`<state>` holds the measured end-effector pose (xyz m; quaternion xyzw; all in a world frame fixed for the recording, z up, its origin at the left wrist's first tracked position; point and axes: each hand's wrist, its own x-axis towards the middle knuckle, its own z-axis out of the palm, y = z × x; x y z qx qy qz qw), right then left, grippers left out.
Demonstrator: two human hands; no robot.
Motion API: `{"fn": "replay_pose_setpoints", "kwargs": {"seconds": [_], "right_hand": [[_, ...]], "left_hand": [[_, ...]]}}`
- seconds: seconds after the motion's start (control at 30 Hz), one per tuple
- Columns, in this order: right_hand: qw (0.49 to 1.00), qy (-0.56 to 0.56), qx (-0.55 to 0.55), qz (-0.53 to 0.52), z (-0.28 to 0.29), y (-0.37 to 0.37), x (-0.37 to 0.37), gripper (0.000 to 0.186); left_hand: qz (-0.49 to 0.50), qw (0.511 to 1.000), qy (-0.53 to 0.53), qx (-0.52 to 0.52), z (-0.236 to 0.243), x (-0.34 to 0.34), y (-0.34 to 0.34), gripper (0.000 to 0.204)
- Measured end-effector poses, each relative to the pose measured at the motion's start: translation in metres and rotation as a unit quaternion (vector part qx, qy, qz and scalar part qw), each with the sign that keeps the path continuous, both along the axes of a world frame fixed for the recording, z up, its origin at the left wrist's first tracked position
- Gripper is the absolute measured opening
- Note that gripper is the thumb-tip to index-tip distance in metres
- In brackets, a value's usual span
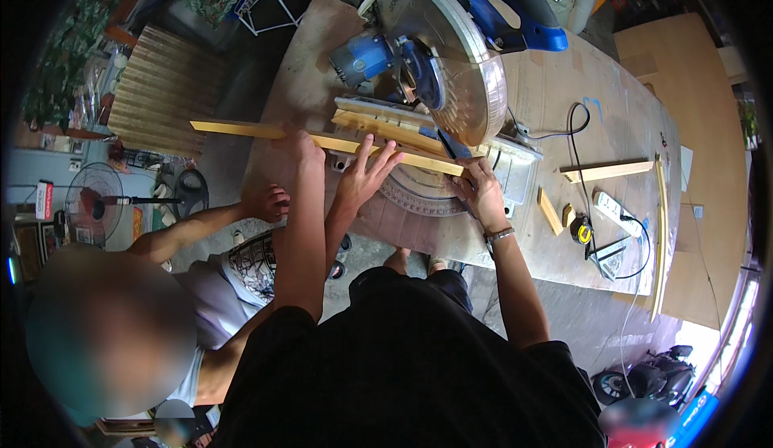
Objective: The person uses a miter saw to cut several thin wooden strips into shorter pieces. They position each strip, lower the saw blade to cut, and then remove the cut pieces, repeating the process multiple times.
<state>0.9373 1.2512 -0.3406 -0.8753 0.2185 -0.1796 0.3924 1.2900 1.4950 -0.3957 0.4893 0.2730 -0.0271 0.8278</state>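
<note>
A long, thin wooden strip lies slantwise in front of the miter saw, its left part reaching out past the table edge. My left hand is closed round the strip left of its middle. At the strip's right end, my right hand grips it beside the saw's lowered blade guard; a bracelet is on that wrist. Between my hands, a co-worker's hand with spread fingers touches the strip. Another piece of wood lies behind it along the saw's fence. The strip partly covers the saw's round base.
Wood offcuts, a yellow tape measure, a power strip and black cable lie on the table to the right. The co-worker stands close on my left, near a fan. A motorbike is at the lower right.
</note>
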Motion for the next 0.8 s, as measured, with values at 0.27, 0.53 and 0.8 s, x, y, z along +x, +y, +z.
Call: {"fn": "replay_pose_setpoints", "kwargs": {"seconds": [0.27, 0.53, 0.8], "right_hand": [[0.991, 0.013, -0.13, 0.023, -0.011, 0.022, 0.017, 0.039], [0.995, -0.062, -0.031, -0.07, -0.027, 0.041, 0.032, 0.042], [0.982, 0.033, -0.152, -0.106, -0.058, 0.025, 0.037, 0.042]], "left_hand": [[-0.046, 0.998, -0.032, -0.026, -0.039, 0.032, 0.018, 0.062], [-0.224, 0.968, -0.092, -0.069, -0.01, -0.004, 0.006, 0.047], [-0.252, 0.962, -0.085, -0.064, -0.031, 0.013, -0.003, 0.038]]}}
